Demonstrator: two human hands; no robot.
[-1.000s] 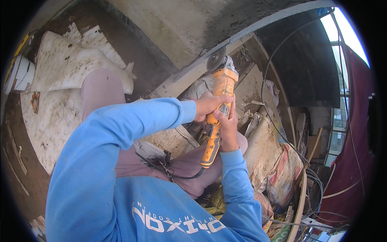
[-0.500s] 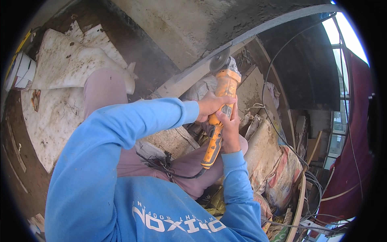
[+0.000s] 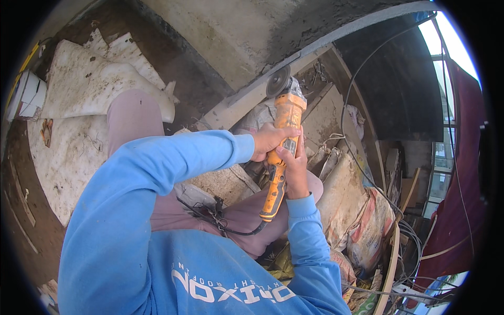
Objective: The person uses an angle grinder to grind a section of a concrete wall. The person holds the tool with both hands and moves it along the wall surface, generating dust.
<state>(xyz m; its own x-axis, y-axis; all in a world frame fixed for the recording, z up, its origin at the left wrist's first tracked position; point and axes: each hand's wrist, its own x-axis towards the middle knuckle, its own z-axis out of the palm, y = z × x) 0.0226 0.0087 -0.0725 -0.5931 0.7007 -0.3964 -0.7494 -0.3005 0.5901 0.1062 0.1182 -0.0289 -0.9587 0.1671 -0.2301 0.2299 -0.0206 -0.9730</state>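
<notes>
Both my hands are wrapped round an orange angle grinder [image 3: 287,113], held over my crossed legs with its head pointing away from me. My left hand [image 3: 269,140] grips the body from the left side. On the right, my right hand [image 3: 295,163] closes round the same body, slightly nearer me, its thumb across the casing. The grinder's dark disc [image 3: 278,81] is close to the edge of a grey concrete slab [image 3: 315,42]; whether they touch I cannot tell. A black cord [image 3: 244,231] runs from the handle's end across my lap.
Dirty white sheeting [image 3: 89,89] covers the ground at the left. Stained sacks [image 3: 344,205] are heaped beside my right knee. A loose black cable [image 3: 352,89] hangs at the right, above coiled wires [image 3: 412,236] and a long wooden strip [image 3: 391,262].
The grinder and both hands have shifted slightly left and toward me. Its disc has tilted and drawn back a little from the slab's edge. Both hands keep their grip.
</notes>
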